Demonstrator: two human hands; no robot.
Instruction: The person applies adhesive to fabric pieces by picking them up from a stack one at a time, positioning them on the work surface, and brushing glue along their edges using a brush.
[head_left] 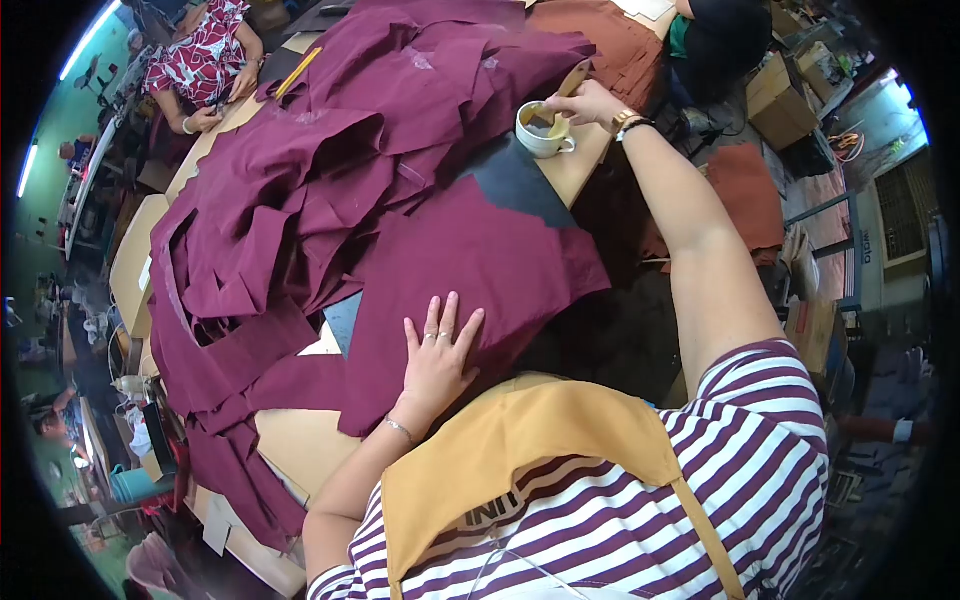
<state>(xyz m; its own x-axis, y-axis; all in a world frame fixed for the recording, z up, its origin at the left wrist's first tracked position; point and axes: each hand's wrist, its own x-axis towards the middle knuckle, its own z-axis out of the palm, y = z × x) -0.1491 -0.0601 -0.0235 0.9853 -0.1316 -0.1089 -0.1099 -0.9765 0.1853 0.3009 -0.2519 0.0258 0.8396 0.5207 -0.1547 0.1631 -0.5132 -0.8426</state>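
My left hand [437, 362] lies flat with fingers spread on a smooth maroon fabric piece [470, 265]. My right hand [592, 104] reaches far out and pinches a flat wooden-handled brush [573, 80]. The brush's lower end dips into a white cup [545, 147], whose inside looks stained yellow-brown around dark contents. A dark sheet [520, 183] shows beyond the far edge of the fabric under my left hand, close to the cup.
Crumpled maroon fabric [290, 190] heaps across the table's left and far side, with a yellow pencil-like stick [298, 72] on it. Rust-brown pieces [605, 50] are stacked at the far end. One person [200, 65] sits far left, another [720, 50] far right. Cardboard boxes [785, 100] stand at right.
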